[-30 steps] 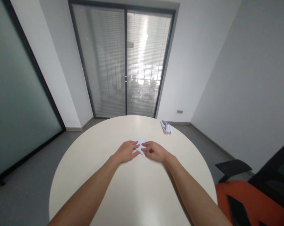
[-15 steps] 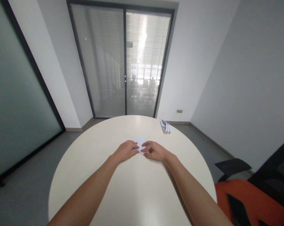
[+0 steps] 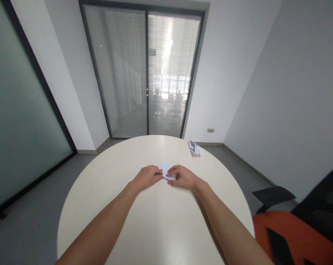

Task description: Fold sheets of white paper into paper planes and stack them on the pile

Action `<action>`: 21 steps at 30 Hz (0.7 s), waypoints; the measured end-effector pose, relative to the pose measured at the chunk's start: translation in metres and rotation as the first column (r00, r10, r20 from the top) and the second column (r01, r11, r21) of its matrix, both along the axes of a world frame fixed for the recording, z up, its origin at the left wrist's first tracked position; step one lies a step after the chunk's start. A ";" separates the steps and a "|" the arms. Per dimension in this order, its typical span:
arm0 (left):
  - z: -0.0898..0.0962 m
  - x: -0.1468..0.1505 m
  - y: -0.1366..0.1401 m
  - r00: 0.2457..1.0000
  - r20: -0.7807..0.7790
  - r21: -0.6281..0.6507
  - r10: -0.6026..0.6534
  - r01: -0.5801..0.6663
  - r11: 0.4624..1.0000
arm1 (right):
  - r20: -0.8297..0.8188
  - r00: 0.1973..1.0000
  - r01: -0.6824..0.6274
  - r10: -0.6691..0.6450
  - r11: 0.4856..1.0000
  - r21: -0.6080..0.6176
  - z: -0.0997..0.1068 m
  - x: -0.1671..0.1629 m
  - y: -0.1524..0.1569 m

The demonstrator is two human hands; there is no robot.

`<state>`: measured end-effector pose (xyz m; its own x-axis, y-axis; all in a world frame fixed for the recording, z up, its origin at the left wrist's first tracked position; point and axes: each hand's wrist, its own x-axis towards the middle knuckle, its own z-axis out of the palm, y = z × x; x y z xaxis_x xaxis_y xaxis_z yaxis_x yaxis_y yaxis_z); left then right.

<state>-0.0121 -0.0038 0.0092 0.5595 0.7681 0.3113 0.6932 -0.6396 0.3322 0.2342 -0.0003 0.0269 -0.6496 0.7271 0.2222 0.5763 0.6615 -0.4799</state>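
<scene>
A small piece of white paper (image 3: pixel 166 167) lies between my hands near the middle of the round table (image 3: pixel 155 221). My left hand (image 3: pixel 148 176) pinches its left corner, thumb and fingers pressed together. From the other side my right hand (image 3: pixel 181 176) has its fingers curled over the paper's right part, with thumb and fingertips along the near right edge. The fingers cover both side corners of the sheet, and a thin dark line runs along its near edge.
Folded printed paper (image 3: pixel 194 148) rests by the table's far right rim. An orange chair (image 3: pixel 282 228) with a black armrest (image 3: pixel 274 195) stands close on the right. Beyond the table is a glass door (image 3: pixel 147 73) with blinds; a frosted glass panel (image 3: pixel 20 117) is at left.
The left fingers have closed together at the paper's left corner. More of the sheet's top shows now, and its outline looks rounder. Both arms stay nearly in place.
</scene>
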 end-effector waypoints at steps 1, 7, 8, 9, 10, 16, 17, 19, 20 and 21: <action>0.001 0.000 0.000 1.000 -0.002 0.001 0.000 0.000 1.000 | 0.000 1.000 0.000 0.000 1.000 -0.002 0.001 0.000 0.000; 0.002 -0.001 0.001 1.000 -0.005 -0.011 -0.029 0.029 1.000 | -0.013 1.000 0.007 -0.008 0.999 -0.049 0.002 0.001 -0.001; 0.002 -0.001 0.001 0.999 -0.001 -0.005 -0.038 0.038 0.999 | -0.012 1.000 0.017 -0.017 0.999 -0.050 0.002 0.001 -0.001; 0.002 -0.001 0.001 0.999 0.002 0.002 -0.043 0.043 0.999 | -0.007 1.000 0.029 -0.029 0.998 -0.048 0.002 0.002 -0.001; 0.002 -0.001 0.001 0.999 0.003 0.009 -0.044 0.044 0.999 | 0.000 0.999 0.045 -0.045 0.998 -0.045 0.003 0.003 -0.001; 0.003 -0.002 -0.002 1.000 -0.006 0.049 -0.026 0.026 0.998 | 0.036 0.991 0.129 -0.128 0.991 -0.022 0.001 0.011 0.004; 0.003 -0.002 -0.003 1.000 -0.006 0.054 -0.020 0.020 0.998 | 0.032 0.991 0.134 -0.133 0.991 -0.014 -0.001 0.013 0.005; 0.003 -0.001 -0.002 1.000 -0.007 0.054 0.000 0.000 0.999 | 0.022 0.990 0.139 -0.139 0.990 0.007 -0.003 0.015 0.008; 0.003 -0.001 -0.002 1.000 -0.006 0.050 0.013 -0.013 0.999 | 0.019 0.990 0.142 -0.142 0.990 0.018 -0.004 0.016 0.009; 0.003 0.000 -0.001 1.000 -0.003 0.046 0.024 -0.024 0.999 | 0.018 0.990 0.142 -0.143 0.989 0.028 -0.005 0.016 0.010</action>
